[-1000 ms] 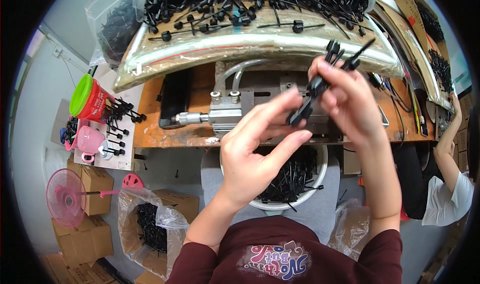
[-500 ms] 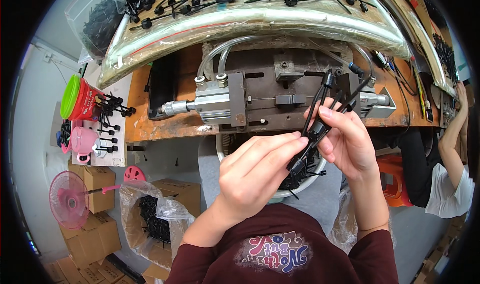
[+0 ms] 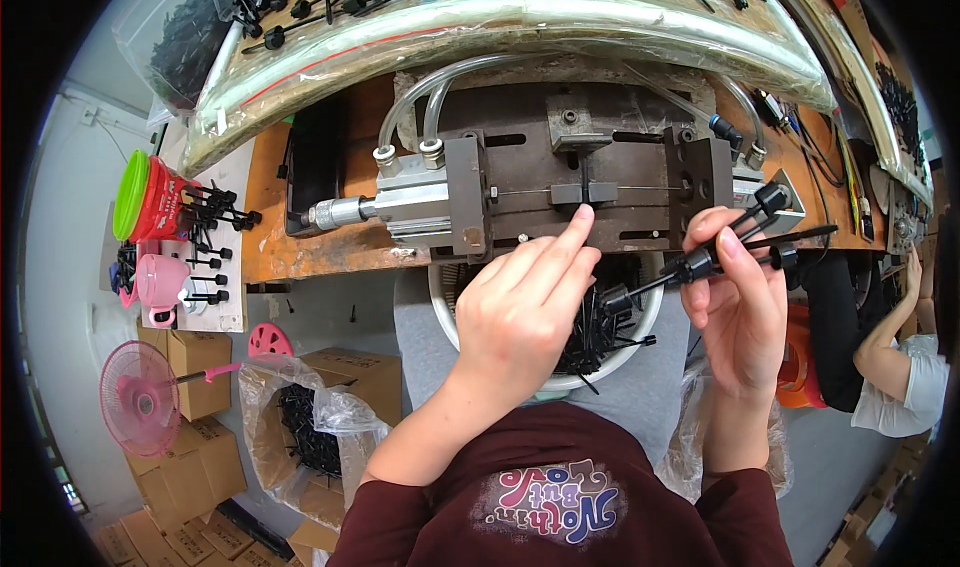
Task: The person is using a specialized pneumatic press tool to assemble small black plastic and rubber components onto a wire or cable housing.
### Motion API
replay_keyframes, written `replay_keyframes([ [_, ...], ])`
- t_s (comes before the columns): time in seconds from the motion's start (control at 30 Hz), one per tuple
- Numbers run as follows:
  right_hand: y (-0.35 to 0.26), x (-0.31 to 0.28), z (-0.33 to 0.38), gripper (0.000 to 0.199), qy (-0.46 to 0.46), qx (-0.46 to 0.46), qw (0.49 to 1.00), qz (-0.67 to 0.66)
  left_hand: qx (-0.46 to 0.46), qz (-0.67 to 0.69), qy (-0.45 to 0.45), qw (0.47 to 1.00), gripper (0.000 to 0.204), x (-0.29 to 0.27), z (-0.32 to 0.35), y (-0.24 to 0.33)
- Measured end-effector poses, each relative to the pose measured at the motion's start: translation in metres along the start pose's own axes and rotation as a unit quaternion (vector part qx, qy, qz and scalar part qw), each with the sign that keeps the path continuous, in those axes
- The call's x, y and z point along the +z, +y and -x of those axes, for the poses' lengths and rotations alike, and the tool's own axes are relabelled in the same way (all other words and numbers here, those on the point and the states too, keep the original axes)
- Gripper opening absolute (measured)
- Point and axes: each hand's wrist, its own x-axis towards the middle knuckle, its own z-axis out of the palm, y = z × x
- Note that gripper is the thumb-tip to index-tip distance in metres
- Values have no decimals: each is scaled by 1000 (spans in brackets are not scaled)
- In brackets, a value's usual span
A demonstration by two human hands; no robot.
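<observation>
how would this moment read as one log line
left hand: index finger at grey fixture block | right hand: holding several black stemmed parts | white tub: loose black parts inside

I have the left hand (image 3: pixel 520 312) palm down, back facing me. Index finger (image 3: pixel 580 225) reaches out past the others, nearly straight, tip angled up and right. Thumb seems tucked in below it; part of it hidden from me. Left forearm (image 3: pixel 420 427) slants in from lower left, behind the fingers; wrist roughly in line. Right hand (image 3: pixel 745 302) well apart, to the right of those fingertips; palm side partly visible to me, fingers curled in a hold, thumb (image 3: pixel 740 254) pressing toward the index. Right forearm (image 3: pixel 738 447) comes up almost straight beneath its fingers.
</observation>
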Motion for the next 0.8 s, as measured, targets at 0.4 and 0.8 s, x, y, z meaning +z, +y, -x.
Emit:
replay_keyframes([
  [0.4, 7, -11, 6, 16, 13, -22, 1000, -13, -4, -53, -65, 996, 26, -3, -11, 3],
  [0.8, 6, -11, 9, 15, -33, 8, 998, -53, -97, 404, -101, 904, 36, -38, -4, 17],
])
